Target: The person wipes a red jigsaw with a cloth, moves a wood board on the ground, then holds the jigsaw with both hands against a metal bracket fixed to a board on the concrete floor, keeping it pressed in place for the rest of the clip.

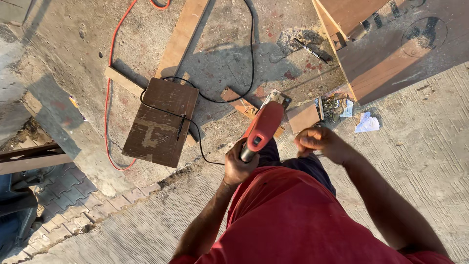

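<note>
Two hands work above a dark wooden board (161, 122): left hand (238, 166) grips a red power tool (262, 129) right of it; right hand (320, 142), fingers curled shut, hovers further right.

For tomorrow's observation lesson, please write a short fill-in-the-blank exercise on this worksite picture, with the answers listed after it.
1. The left hand grips a power tool whose body is ____ in colour.
2. The right hand is closed into a ____ beside the tool.
3. The orange cable lies on the ____.
4. A black cord runs across the dark brown ____.

Missing words: red; fist; ground; board
</note>
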